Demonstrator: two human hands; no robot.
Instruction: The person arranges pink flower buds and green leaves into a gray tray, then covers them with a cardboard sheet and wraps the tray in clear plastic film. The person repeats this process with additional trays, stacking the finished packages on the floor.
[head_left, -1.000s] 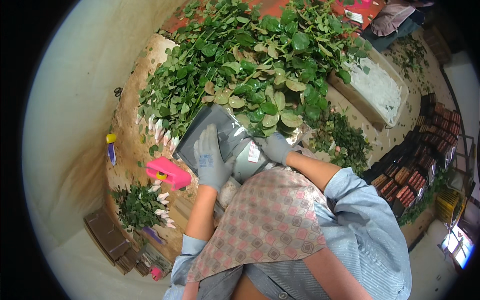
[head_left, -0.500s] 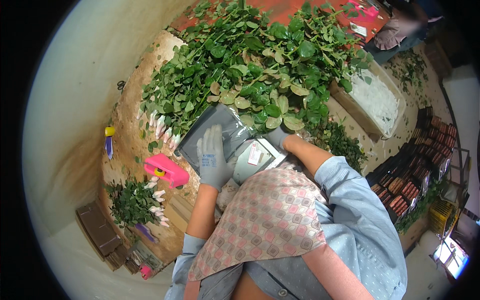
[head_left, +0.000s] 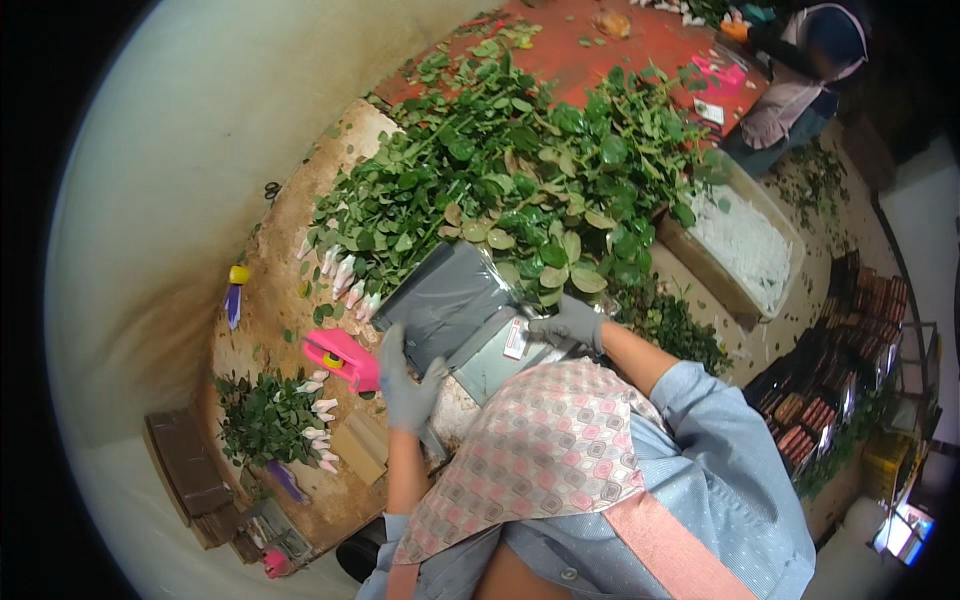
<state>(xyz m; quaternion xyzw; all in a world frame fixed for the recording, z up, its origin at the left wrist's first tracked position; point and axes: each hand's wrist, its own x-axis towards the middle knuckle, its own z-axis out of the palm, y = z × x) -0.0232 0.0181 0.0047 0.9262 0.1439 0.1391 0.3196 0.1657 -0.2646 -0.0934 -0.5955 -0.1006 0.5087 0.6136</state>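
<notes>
A stack of dark grey plastic sheets or sleeves (head_left: 445, 300) lies tilted before me, against a heap of leafy rose stems (head_left: 500, 180). Its lower part meets a pale grey metal-looking plate (head_left: 490, 362) with a white label (head_left: 516, 338). My left hand (head_left: 408, 390), in a grey glove, is open at the stack's left edge, thumb apart from the fingers. My right hand (head_left: 570, 322), also gloved, closes at the stack's right corner beside the label; its fingertips are partly hidden. Pale pink rosebuds (head_left: 345, 272) stick out left of the stack.
Left of my left hand sits a pink tape dispenser (head_left: 345, 360). A smaller rose bunch (head_left: 262, 415) lies at lower left near a cardboard piece (head_left: 360, 445). At right stands a bin of white scraps (head_left: 740, 240). Another person (head_left: 800, 80) works at the far red table (head_left: 560, 70).
My left hand has slid off the sheet's face to its left edge. My right hand has come back over the label end, more in view. The view has shifted, showing more of the far table.
</notes>
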